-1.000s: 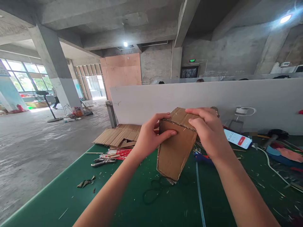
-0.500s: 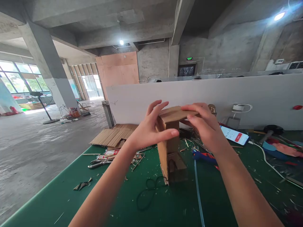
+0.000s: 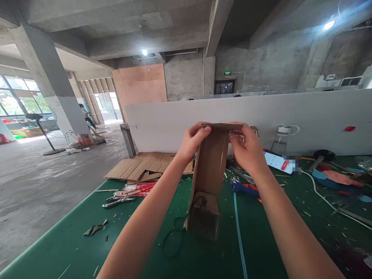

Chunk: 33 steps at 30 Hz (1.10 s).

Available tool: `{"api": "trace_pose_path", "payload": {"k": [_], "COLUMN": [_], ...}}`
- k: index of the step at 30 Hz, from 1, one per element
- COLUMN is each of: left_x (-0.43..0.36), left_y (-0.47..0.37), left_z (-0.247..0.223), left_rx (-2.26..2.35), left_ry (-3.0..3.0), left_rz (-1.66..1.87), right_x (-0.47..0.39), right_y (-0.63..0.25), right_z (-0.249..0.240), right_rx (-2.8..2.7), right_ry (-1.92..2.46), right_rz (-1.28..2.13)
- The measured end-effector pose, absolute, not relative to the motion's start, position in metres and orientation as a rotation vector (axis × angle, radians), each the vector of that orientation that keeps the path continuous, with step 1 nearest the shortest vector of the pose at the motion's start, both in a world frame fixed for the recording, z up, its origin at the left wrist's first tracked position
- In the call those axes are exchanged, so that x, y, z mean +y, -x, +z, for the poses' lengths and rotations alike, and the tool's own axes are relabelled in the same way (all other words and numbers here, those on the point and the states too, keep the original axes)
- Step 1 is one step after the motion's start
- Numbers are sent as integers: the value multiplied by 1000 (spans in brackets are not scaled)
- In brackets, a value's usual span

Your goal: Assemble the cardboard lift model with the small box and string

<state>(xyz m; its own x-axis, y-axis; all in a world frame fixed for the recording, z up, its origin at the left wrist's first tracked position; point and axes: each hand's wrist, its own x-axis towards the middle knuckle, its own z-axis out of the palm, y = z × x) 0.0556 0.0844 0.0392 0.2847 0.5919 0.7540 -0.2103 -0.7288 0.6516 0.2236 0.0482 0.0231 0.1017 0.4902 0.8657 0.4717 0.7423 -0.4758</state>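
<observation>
A tall, narrow cardboard structure (image 3: 210, 166) stands on the green table (image 3: 139, 240), its open inner side facing me. A flat cardboard piece (image 3: 222, 126) lies across its top, seen nearly edge-on. My left hand (image 3: 193, 141) pinches the top left corner, thumb in front. At the top right, my right hand (image 3: 245, 149) grips the edge between thumb and fingers. Low inside the structure is a box-like part (image 3: 205, 217) with a dark cord (image 3: 173, 240) that loops onto the table.
Pliers (image 3: 116, 200), red-and-white packets (image 3: 141, 189) and corrugated cardboard sheets (image 3: 139, 164) lie left. A blue strip (image 3: 240, 236), a lit phone (image 3: 279, 162), a white cable and coloured scraps are right. A white partition (image 3: 162, 124) stands behind; a person (image 3: 86, 115) is far left.
My left hand has closed from spread fingers onto the top left corner. The structure's top has tipped, so its upper face now shows edge-on. The view has shifted slightly right.
</observation>
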Motion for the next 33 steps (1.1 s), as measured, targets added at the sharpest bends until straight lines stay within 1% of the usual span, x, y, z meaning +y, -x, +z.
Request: {"api": "trace_pose_path", "payload": {"k": [4,8,10,14,18,26,30,33], "left_x": [79,76,76,76,79,83,77,72], "left_y": [-59,-55,-53,-49,-43,-26,-30,-37], "left_z": [38,26,23,27,34,50,53,48], "left_rx": [405,535,562,510,416,170,171,208], "left_ry": [-1720,-1575,-1534,-1682,-1937,-2246,-2275,-2120], "left_rz": [1428,1509,1556,1604,1694,1501,1417,1451], "right_x": [50,56,61,64,55,42,41,41], "right_y": [-222,-204,-192,-173,-169,-170,-170,-172], "right_z": [21,9,1,-6,-1,9,10,10], "right_rx": [-1449,-1417,-1379,-1211,-1214,-1250,-1223,-1224], "right_ry": [849,793,762,670,787,777,769,761], "right_rz": [42,195,202,154,73,61,77,92]}}
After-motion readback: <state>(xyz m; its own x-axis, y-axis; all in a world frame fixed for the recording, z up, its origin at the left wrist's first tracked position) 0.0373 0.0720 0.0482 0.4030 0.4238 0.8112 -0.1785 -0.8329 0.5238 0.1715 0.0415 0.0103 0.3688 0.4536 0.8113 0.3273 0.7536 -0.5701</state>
